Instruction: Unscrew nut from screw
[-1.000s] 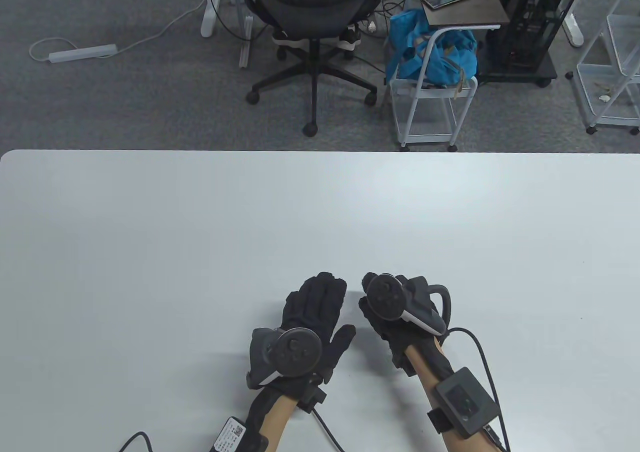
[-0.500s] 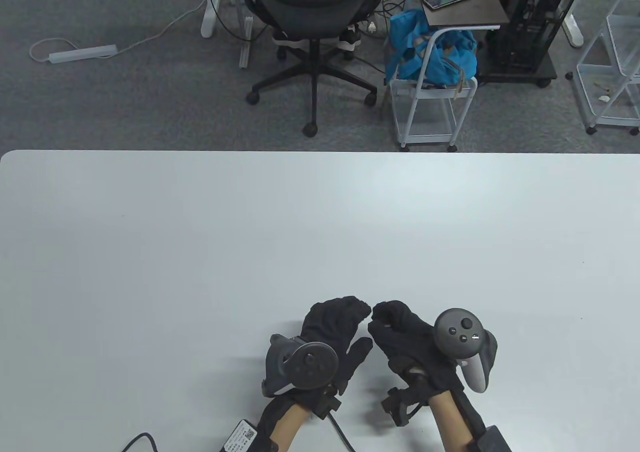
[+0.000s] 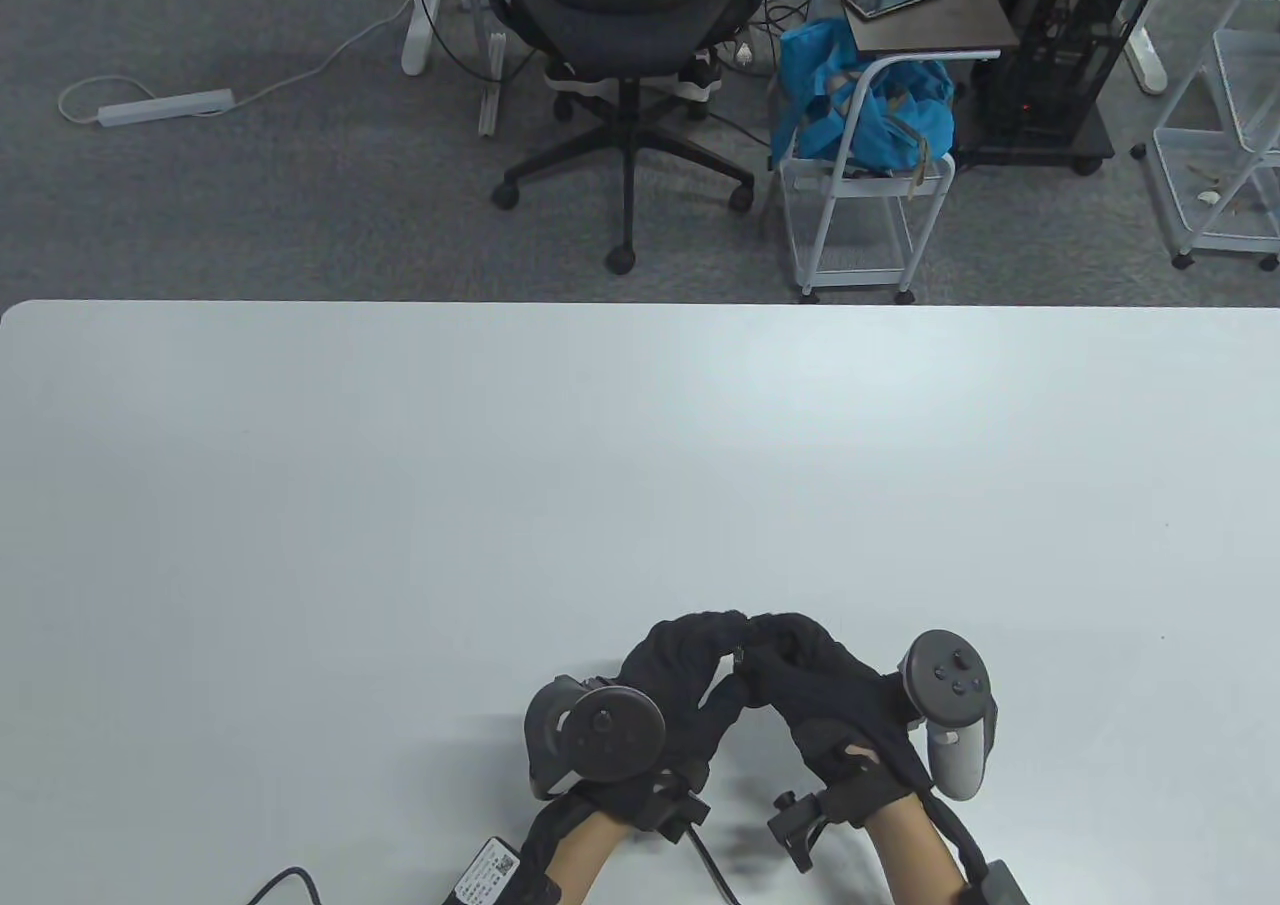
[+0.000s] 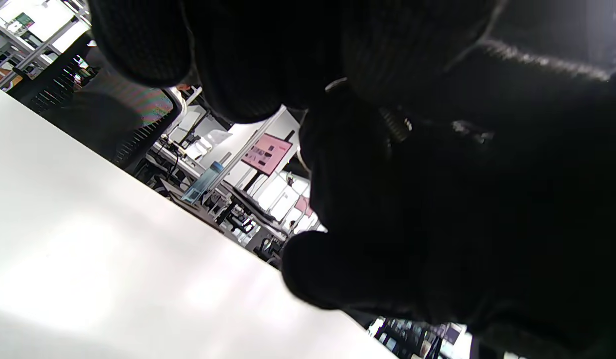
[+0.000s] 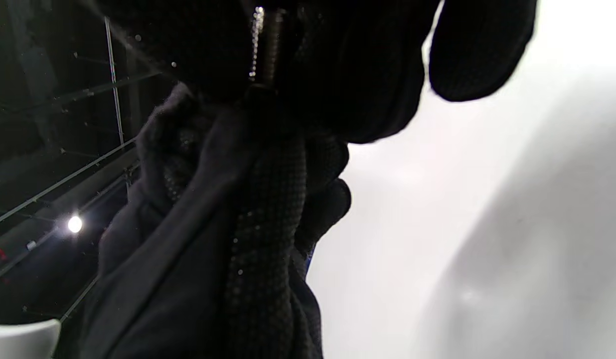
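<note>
Both gloved hands meet fingertip to fingertip low over the white table (image 3: pixel 600 445), near its front edge. Between them a small metal screw (image 3: pixel 737 657) barely shows. My left hand (image 3: pixel 722 647) pinches one end; in the left wrist view its fingers (image 4: pixel 238 60) close over a metal rim, and the screw's thread (image 4: pixel 395 124) runs toward the other hand. My right hand (image 3: pixel 768 647) grips the threaded shaft (image 5: pixel 260 45), with its fingers (image 5: pixel 348 60) wrapped around it. I cannot make out the nut; the gloves hide it.
Wide bare tabletop lies ahead and to both sides. Glove cables (image 3: pixel 700 845) trail off the near edge. Beyond the far edge stand an office chair (image 3: pixel 625 5), a white cart with a blue bag (image 3: pixel 860 115) and shelving (image 3: pixel 1230 95).
The left hand lifted from lying flat and curled its fingers. The right hand rolled so its tracker faces right. Both drew nearer the front edge and their fingertips came together on the screw.
</note>
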`<action>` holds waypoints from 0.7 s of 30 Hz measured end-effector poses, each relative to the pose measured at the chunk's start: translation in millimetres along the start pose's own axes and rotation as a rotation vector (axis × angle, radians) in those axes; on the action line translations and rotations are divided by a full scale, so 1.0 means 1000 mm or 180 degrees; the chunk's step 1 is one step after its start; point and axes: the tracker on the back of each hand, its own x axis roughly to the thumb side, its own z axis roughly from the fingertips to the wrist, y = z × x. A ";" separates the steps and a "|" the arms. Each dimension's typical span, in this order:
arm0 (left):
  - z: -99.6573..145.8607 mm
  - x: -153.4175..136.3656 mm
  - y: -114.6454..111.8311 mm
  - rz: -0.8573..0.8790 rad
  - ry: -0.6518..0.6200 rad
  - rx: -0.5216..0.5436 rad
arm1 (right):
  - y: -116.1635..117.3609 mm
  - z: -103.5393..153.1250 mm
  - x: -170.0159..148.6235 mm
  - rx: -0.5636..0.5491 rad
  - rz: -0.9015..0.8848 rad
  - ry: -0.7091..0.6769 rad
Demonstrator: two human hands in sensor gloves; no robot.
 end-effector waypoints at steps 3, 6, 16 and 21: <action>0.000 -0.003 0.003 0.0226 0.0050 0.0041 | 0.001 0.000 0.000 0.0007 -0.0133 -0.0015; 0.000 -0.007 0.005 0.0423 0.0137 0.0038 | 0.002 0.001 0.002 -0.0037 -0.0042 -0.0084; 0.002 -0.025 0.000 0.1454 0.0770 -0.0043 | 0.005 0.004 0.014 -0.0167 0.0442 -0.0614; 0.004 -0.032 -0.005 0.1912 0.1041 -0.0072 | 0.008 0.007 0.021 -0.0245 0.0760 -0.0985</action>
